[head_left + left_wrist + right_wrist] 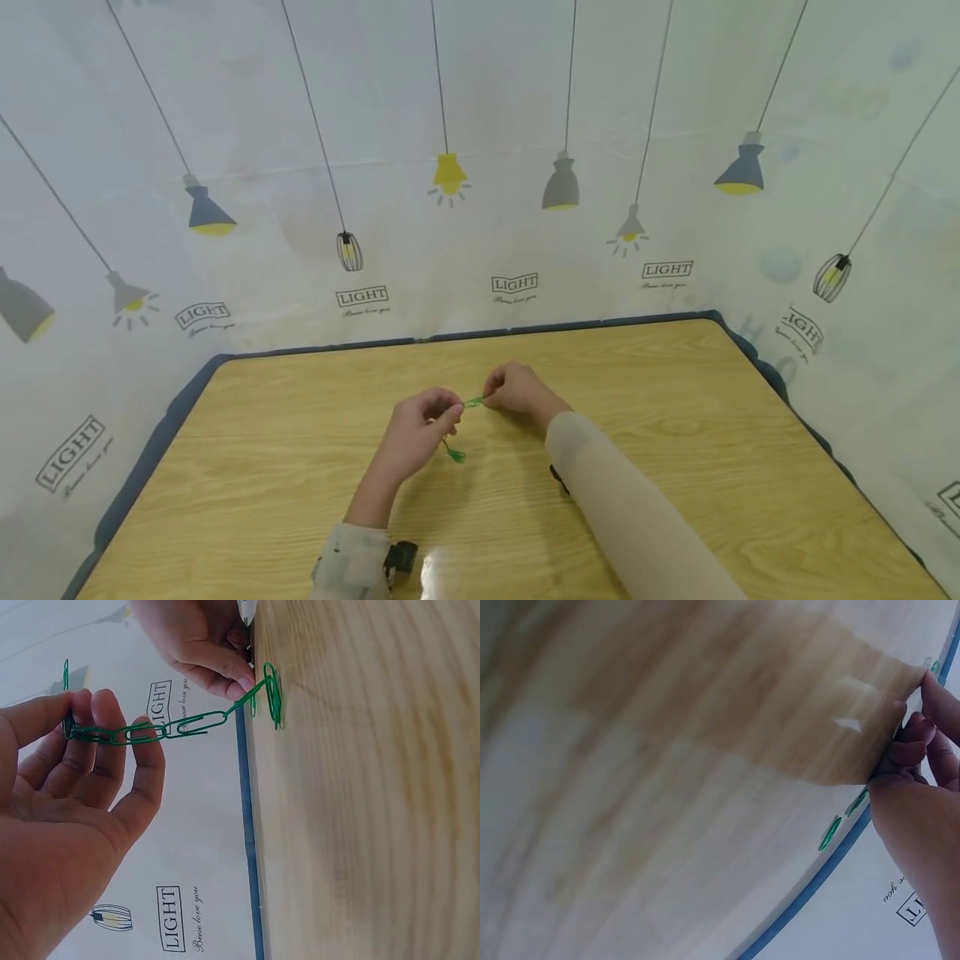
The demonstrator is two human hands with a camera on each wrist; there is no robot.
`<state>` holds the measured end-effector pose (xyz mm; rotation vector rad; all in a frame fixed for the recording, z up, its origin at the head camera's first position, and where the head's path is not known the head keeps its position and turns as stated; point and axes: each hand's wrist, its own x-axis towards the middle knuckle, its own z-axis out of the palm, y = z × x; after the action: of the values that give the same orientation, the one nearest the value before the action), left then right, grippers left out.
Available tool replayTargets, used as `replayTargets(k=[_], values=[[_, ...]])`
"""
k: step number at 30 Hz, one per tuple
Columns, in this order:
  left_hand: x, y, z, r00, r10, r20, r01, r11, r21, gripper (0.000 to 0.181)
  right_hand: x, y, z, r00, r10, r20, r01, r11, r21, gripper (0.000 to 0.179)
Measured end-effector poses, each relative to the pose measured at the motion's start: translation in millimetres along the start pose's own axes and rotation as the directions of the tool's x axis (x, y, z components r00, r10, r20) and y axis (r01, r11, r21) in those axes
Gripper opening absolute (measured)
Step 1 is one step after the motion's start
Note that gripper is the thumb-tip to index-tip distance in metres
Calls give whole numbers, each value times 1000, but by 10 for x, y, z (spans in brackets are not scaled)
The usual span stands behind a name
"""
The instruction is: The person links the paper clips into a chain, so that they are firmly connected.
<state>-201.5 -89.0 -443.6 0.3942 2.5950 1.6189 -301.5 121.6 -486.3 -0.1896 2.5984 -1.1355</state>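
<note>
Between two grips, above table (300, 433), is green paper-clip chain (474, 402); left hand (415, 429) pinches it, right hand (519, 390) seems to pinch it too. Below left grip hangs dangling end (455, 456). Chain may slip from fingertips if pull is uneven; dangling end may tangle if swung.

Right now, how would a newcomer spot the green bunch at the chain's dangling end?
Find the wooden table, then the left hand above it. A green paper-clip chain hangs from that hand; follow it down to the bunch. Unlike the clips linked end to end above it, these cluster together.
</note>
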Motion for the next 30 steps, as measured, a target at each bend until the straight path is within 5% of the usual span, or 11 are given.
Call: replayTargets(k=[23,30], values=[[10,-8,36,1000,-2,2,2,1000,19,17,-110,10,-83,999,28,27,-31,994,102,9],[13,-29,108,998,-42,56,41,999,11,18,-193,-58,-264,997,68,32,-73,984,165,15]])
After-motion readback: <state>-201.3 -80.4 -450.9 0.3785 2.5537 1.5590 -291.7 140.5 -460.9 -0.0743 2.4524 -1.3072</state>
